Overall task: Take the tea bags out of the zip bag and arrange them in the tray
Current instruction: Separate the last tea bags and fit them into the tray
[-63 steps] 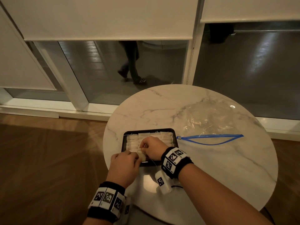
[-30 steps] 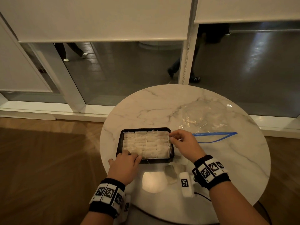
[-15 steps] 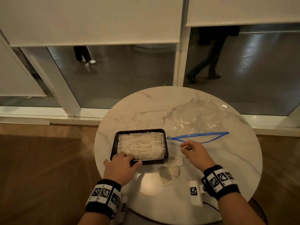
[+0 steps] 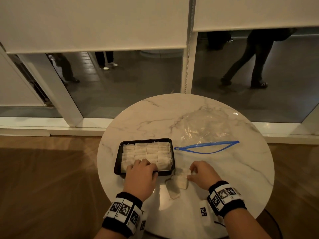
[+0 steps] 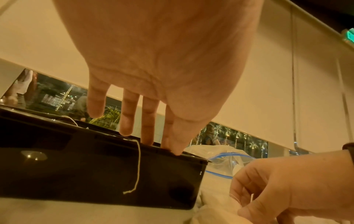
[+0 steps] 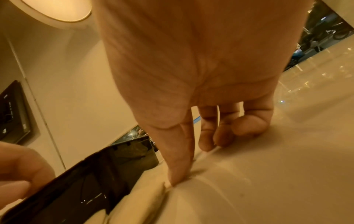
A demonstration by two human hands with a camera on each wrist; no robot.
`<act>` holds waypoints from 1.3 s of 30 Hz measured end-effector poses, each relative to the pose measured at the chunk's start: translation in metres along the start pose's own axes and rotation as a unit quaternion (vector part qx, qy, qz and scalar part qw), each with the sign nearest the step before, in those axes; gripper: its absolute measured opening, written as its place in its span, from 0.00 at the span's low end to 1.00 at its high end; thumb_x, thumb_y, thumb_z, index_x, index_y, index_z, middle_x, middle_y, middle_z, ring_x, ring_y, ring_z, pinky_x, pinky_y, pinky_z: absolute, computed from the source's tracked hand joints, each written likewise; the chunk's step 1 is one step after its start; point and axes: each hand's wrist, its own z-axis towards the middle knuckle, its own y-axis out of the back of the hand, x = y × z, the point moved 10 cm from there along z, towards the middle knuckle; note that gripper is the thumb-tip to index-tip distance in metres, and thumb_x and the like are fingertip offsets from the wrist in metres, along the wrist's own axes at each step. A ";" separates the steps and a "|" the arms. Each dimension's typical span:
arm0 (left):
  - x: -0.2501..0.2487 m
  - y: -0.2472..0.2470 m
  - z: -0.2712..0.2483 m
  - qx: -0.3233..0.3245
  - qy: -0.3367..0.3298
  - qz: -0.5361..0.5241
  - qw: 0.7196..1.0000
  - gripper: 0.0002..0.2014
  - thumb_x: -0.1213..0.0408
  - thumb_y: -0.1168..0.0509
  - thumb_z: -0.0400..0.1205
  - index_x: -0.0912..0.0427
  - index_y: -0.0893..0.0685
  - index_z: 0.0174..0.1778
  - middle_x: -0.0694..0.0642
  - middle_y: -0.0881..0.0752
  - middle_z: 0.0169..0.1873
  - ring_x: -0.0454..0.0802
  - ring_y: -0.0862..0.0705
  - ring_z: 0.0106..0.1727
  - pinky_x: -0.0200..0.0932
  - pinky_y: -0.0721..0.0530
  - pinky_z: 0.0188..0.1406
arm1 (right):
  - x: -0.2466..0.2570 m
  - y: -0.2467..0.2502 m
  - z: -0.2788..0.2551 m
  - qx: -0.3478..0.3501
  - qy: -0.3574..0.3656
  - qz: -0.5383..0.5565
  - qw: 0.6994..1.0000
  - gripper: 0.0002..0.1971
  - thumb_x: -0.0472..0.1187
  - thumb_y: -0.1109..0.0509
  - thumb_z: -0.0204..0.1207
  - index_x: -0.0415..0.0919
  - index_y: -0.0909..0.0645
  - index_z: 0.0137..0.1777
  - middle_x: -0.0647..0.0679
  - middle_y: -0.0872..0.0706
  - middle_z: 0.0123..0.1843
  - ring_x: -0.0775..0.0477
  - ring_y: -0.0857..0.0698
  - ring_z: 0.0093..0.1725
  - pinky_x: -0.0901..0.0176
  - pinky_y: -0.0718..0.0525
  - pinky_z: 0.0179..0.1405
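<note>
A black tray (image 4: 117,157) on the marble table holds rows of white tea bags (image 4: 146,150). My left hand (image 4: 141,163) lies flat with straight fingers on the tray's near rim (image 5: 107,137) and the front row of bags. A tea bag string (image 5: 138,165) hangs over the tray wall. A few loose tea bags (image 4: 181,183) lie on the table right of the tray's near corner. My right hand (image 4: 190,172) pinches one of them, thumb (image 6: 173,177) pressing its edge and the fingers curled. The clear zip bag (image 4: 207,126), with its blue zip (image 4: 207,146) open, lies flat behind.
The round table (image 4: 241,169) is small, its edge close behind both wrists, with wooden floor on either side. Behind it are glass panels under white blinds; people's legs (image 4: 248,66) pass outside. A white tagged device (image 4: 204,213) hangs by my right wrist.
My right hand left the tray's right edge, passed near the zip bag, and came down on the loose tea bags. My left hand slid forward onto the tray's front row.
</note>
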 end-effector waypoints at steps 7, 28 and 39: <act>0.004 0.004 -0.006 -0.013 0.013 -0.001 1.000 0.14 0.45 0.44 0.87 0.39 0.20 0.66 0.41 0.20 0.63 0.44 0.25 0.67 0.49 0.29 0.72 | 0.000 0.009 -0.005 -0.025 0.027 0.036 0.999 0.05 0.44 0.25 0.78 0.51 0.19 0.44 0.55 0.16 0.41 0.56 0.18 0.42 0.66 0.25 0.42; -0.037 0.027 -0.013 -0.004 0.007 -0.570 0.821 0.07 0.64 0.36 0.88 0.51 0.14 0.58 0.50 0.08 0.48 0.49 0.09 0.49 0.39 0.14 0.44 | 0.119 0.094 -0.058 -0.006 0.184 0.400 0.898 0.03 0.32 0.27 0.80 0.36 0.12 0.46 0.51 0.13 0.34 0.62 0.18 0.31 0.74 0.23 0.30; -0.015 0.009 -0.013 -0.006 0.069 -0.507 0.859 0.04 0.56 0.31 0.85 0.43 0.15 0.54 0.44 0.10 0.47 0.43 0.11 0.46 0.43 0.11 0.49 | 0.087 0.109 -0.042 -0.161 0.150 0.308 0.926 0.04 0.41 0.24 0.78 0.48 0.10 0.42 0.55 0.09 0.40 0.59 0.12 0.42 0.62 0.15 0.46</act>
